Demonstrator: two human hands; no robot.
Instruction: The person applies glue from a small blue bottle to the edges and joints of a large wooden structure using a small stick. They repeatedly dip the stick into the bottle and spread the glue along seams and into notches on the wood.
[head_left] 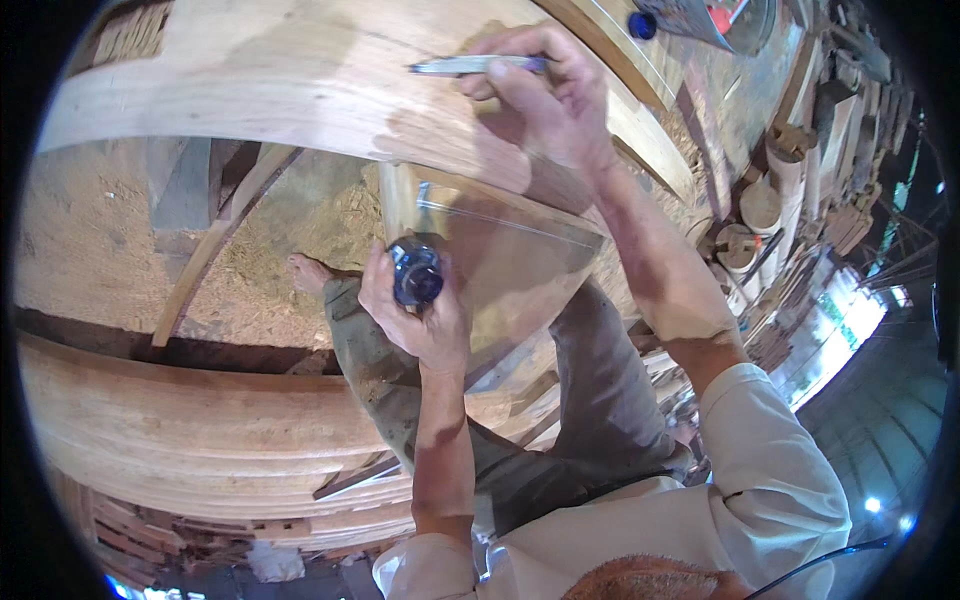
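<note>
My right hand [545,85] is closed around a white marker pen [465,66] with a dark blue end, its tip over a pale curved board [250,95] across the top. Nearer to me, my left hand [425,325] wraps around a dark blue, round-bodied tool [417,275]. A light, narrow piece sticks out from the tool's far side, and thin white lines run from there to the right. Just beyond that hand lies a broad wooden block [510,270], between my legs. The tool's exact kind does not show clearly.
Sawdust covers the ground, where a thin curved wood strip [215,245] lies. Large curved planks [180,410] are stacked at the left. Round posts [760,205] and wood offcuts pile up at the right. A small blue cap-like thing [642,25] lies at the top right.
</note>
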